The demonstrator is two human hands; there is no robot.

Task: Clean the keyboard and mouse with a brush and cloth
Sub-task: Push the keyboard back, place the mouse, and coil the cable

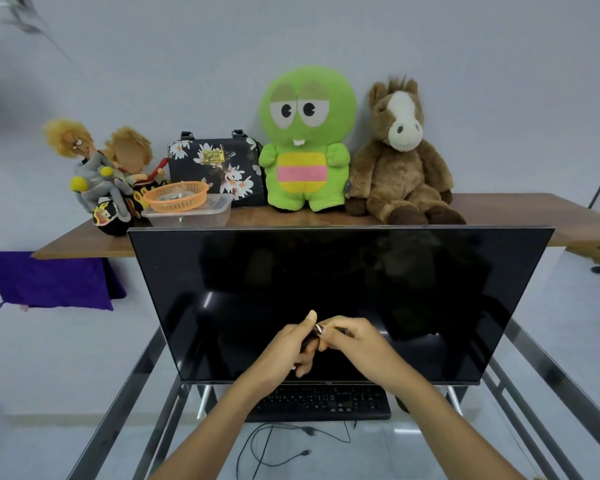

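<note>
Both my hands are raised together in front of the dark monitor [326, 271]. My left hand [288, 348] and my right hand [354, 344] both grip a small dark brush [321, 330] with a metal band; its ends are hidden by my fingers. A black keyboard [326, 401] lies on the glass table [187, 445] below the monitor, partly covered by my forearms. A dark edge at the keyboard's right end may be the mouse [402, 407], mostly hidden by my right arm. No cloth shows.
Loose black cables [274, 441] lie on the glass in front of the keyboard. Behind the monitor a wooden shelf [516, 206] carries dolls, an orange basket [175, 195], a floral bag [215, 164], a green plush [305, 140] and a brown horse plush [399, 154].
</note>
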